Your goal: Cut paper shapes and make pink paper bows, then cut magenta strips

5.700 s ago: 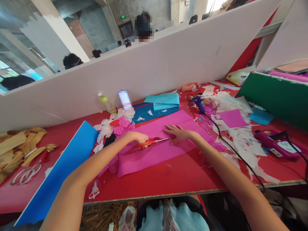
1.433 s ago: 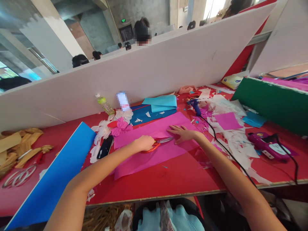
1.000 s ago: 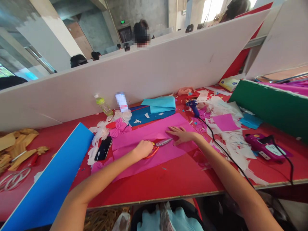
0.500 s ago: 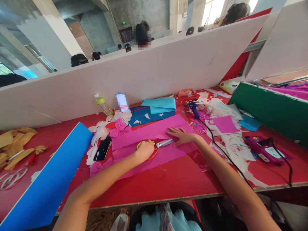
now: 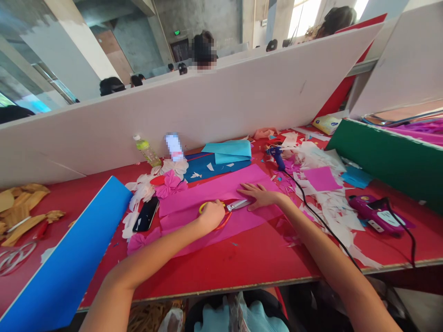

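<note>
A wide sheet of bright pink crepe paper (image 5: 207,237) lies across the red table, with a slit running along its middle. My left hand (image 5: 212,216) is closed around the handles of scissors (image 5: 238,204); one yellow and one red-orange loop show beside the fingers. The blades point right, and their tips lie at or under my right hand (image 5: 259,195). That hand rests with fingers spread on the paper's right part. Pink paper flowers (image 5: 170,183) and white ones (image 5: 140,191) sit at the sheet's left end.
A black phone (image 5: 146,215), a bottle (image 5: 147,150) and a lit phone (image 5: 175,146) stand or lie left. Teal paper (image 5: 228,151) is behind. To the right are a corded glue gun (image 5: 276,157), white scraps (image 5: 332,203) and a purple device (image 5: 374,214). Blue (image 5: 69,258) and green (image 5: 387,161) boards flank the workspace.
My left hand has moved slightly right along the slit with the scissors. My right hand stays spread on the paper. The whole view has shifted a little.
</note>
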A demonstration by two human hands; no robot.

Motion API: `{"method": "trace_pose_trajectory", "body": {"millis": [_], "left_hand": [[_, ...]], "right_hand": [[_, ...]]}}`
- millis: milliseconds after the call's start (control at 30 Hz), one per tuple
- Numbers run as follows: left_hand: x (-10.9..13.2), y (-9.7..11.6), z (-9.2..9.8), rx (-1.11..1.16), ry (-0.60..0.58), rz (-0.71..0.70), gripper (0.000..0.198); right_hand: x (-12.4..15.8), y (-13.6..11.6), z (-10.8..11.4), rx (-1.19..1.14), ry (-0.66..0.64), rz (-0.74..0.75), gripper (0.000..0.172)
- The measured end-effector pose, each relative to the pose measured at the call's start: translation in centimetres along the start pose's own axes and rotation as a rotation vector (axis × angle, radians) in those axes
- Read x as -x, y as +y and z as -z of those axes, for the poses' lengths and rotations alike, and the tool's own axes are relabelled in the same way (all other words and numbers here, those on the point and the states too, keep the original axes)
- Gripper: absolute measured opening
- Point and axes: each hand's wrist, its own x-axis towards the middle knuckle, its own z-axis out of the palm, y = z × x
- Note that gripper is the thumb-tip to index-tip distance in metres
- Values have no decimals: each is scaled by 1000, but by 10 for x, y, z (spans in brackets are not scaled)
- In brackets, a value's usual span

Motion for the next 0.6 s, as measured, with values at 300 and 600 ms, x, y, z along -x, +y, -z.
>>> {"method": "trace_pose_trajectory", "body": {"millis": [300, 600], "left_hand": [[-5, 0, -5, 14, 43, -37, 30], [-7, -7, -5, 54, 28, -130, 27]], "right_hand": [[0, 0, 0, 2, 0, -4, 92], [0, 1, -1, 11, 4, 9, 92]]}}
